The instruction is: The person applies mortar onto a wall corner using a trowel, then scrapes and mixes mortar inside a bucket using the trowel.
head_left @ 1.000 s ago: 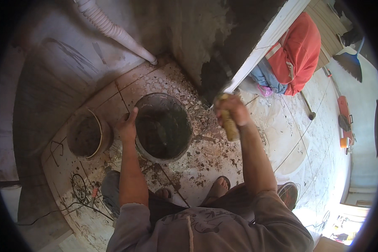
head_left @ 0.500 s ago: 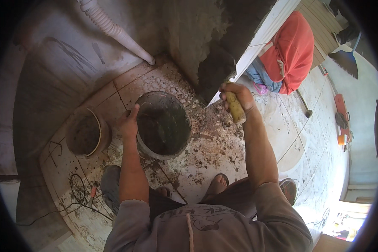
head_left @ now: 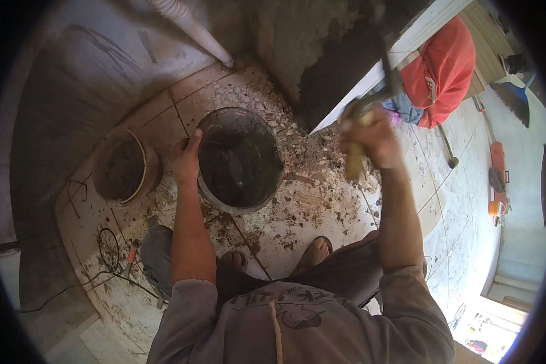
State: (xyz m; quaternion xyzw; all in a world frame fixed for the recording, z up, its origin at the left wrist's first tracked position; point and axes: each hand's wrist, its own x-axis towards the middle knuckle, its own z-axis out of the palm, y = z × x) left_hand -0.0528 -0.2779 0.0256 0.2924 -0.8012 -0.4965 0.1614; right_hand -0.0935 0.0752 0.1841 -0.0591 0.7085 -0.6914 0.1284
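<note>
My left hand (head_left: 187, 156) is at the left edge of a round dark bucket (head_left: 239, 209). Its thumb points up along the rim, and the fingers close on that side. Inside the bucket it is dark, with a wet-looking bottom. My right hand (head_left: 377, 141) is wrapped round the yellowish handle (head_left: 353, 162) of a trowel, smeared by motion. The trowel's dark blade (head_left: 389, 70) is blurred and rises in front of the white edge of a partition (head_left: 361, 91). Dark wet plaster (head_left: 337, 70) covers the lower part of the partition's face.
A second bucket (head_left: 153, 167) stands at the left. Crumbs of mortar litter the tiled floor (head_left: 309, 200) between the bucket and my feet. A ribbed white pipe (head_left: 203, 39) meets the floor at the back. Red cloth (head_left: 446, 73), a broom (head_left: 512, 100) and a cable (head_left: 60, 312) lie farther out.
My right hand has swung right with the trowel, turning the blade into sight. My left hand stays at the bucket rim. The whole view has shifted slightly.
</note>
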